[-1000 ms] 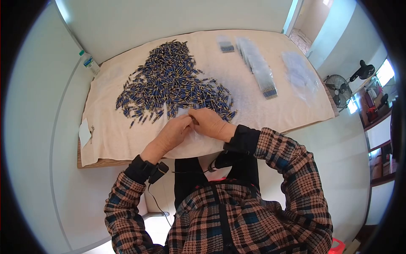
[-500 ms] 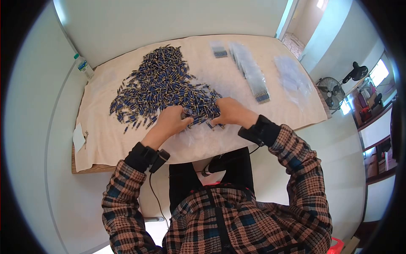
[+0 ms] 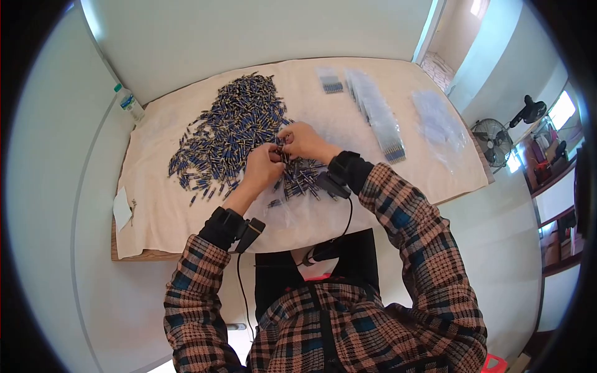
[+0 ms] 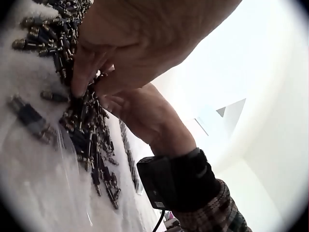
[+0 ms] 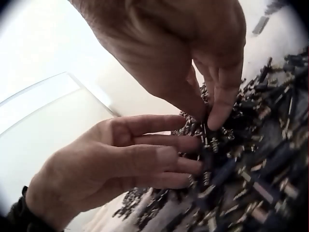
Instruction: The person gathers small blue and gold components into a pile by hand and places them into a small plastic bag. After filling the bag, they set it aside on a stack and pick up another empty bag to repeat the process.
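Note:
A large heap of small dark-blue cylindrical pieces with brass-coloured ends (image 3: 239, 118) covers the middle of the cloth. My right hand (image 3: 305, 142) is over the heap's near right part; in the right wrist view its thumb and forefinger (image 5: 219, 113) pinch one of these blue-and-brass pieces (image 5: 204, 126). Beside it, my left hand (image 3: 261, 168) reaches in with fingers (image 5: 145, 126) nearly straight, their tips among the pieces. The hands almost meet in the head view. Loose pieces (image 4: 29, 116) lie close to the left hand, next to clear plastic (image 4: 63, 179).
To the right lie a row of filled clear bags (image 3: 376, 115), one separate filled bag (image 3: 329, 81) and a pile of clear plastic bags (image 3: 438, 124). A bottle (image 3: 129, 102) stands at the left edge. White paper (image 3: 122, 208) lies near the front left corner. A fan (image 3: 491, 142) stands beyond the table.
Both hands were together at the near edge of the heap, then spread apart onto it. Now they have come together again, farther into the heap, and the right hand pinches a piece.

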Demonstrator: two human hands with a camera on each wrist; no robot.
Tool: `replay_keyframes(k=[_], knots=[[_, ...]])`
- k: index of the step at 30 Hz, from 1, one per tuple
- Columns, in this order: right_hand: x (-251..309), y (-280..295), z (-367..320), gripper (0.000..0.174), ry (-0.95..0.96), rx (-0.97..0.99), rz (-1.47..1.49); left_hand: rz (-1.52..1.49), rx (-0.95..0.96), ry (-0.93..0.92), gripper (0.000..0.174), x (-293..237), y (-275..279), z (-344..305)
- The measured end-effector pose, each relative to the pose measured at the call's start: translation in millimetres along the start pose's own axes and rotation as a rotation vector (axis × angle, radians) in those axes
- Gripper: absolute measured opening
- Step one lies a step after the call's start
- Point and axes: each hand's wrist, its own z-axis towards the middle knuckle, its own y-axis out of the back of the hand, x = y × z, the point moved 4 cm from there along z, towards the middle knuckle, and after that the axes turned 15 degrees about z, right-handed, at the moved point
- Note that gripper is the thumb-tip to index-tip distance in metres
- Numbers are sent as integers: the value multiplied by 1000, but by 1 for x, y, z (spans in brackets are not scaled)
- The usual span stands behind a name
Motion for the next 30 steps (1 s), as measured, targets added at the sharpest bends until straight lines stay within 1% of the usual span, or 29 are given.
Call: replay_keyframes(k=[2, 3, 6, 7, 10, 11, 14, 15, 18, 19, 22, 27, 30], knots=[[-10, 9, 14, 35, 1, -2, 8, -127, -47, -1, 47, -3, 9, 6], [-15, 12, 21, 35, 5, -5, 5, -126, -50, -6, 47, -3, 11, 9], [-24, 19, 35, 43, 104, -3, -53, -40, -145, -179, 56, -2, 19, 20], [-24, 19, 38, 43, 108, -4, -54, -38, -148, -181, 56, -4, 22, 20], [-23, 13, 40, 46, 202, 137, -198, 552, -215, -205, 65, -15, 29, 15], [-24, 15, 39, 46, 202, 132, -196, 556, -213, -208, 65, -18, 30, 15], [-8, 5, 20, 44, 223, 349, -196, 546, -62, -75, 59, -16, 21, 10], [-1, 7, 12, 44, 218, 349, -193, 546, -56, -74, 59, -16, 18, 8], [10, 12, -16, 41, 43, 491, -263, 494, -27, -233, 53, -25, 10, 5], [3, 11, -25, 41, 41, 489, -262, 494, -24, -235, 53, -28, 7, 3], [-4, 19, -54, 31, 217, 273, -259, 386, 5, -345, 47, -44, -7, -8], [-5, 29, -95, 25, 168, 177, -209, 339, 98, -376, 38, -59, -31, -21], [-2, 34, -108, 25, 209, 133, -109, 233, 135, -343, 35, -63, -37, -26]])
